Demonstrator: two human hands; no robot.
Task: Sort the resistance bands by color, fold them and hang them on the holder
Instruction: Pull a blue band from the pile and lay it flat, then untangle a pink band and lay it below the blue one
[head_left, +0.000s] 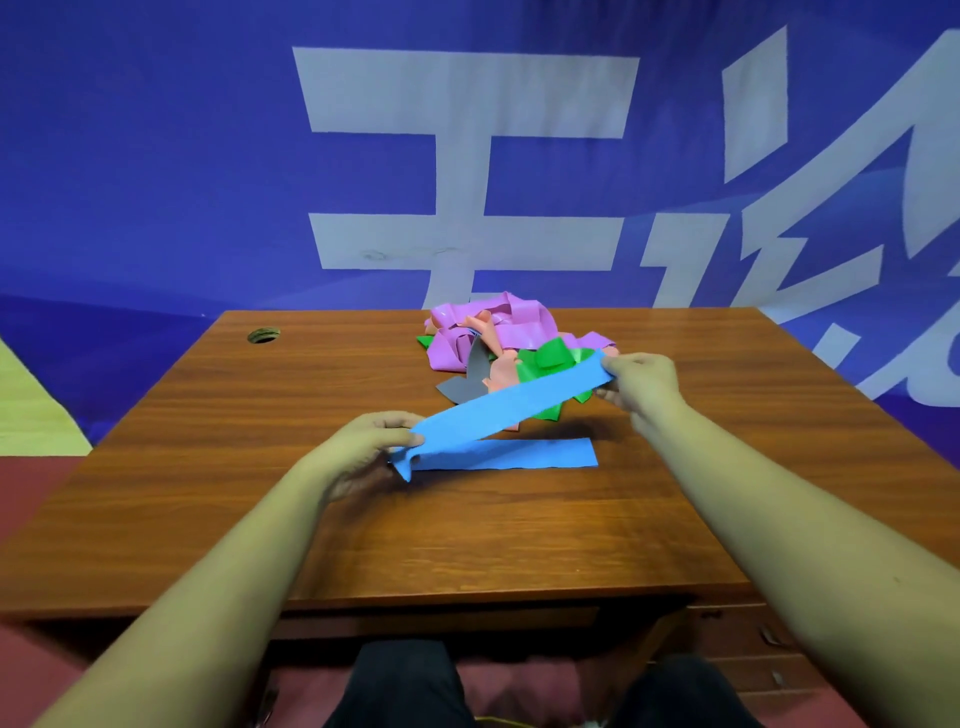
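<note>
1 blue band (514, 405) | L grip (363, 447) pinches fold end | R grip (641, 379) pinches far end | pile (493, 332) behind

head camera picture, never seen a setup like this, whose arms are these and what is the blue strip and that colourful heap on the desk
There is no machine here. The one picture comes from a camera worn on a person's head, looking forward and down, so the two arms reaching in from below are that person's own. The left hand and the right hand pinch the blue band with the fingers. The stretch between them is lifted, and the rest lies flat on the wooden table. Behind it sits a tangled heap of more resistance bands: a pink band, a green band, a grey band and a peach band. No holder is in view.
</note>
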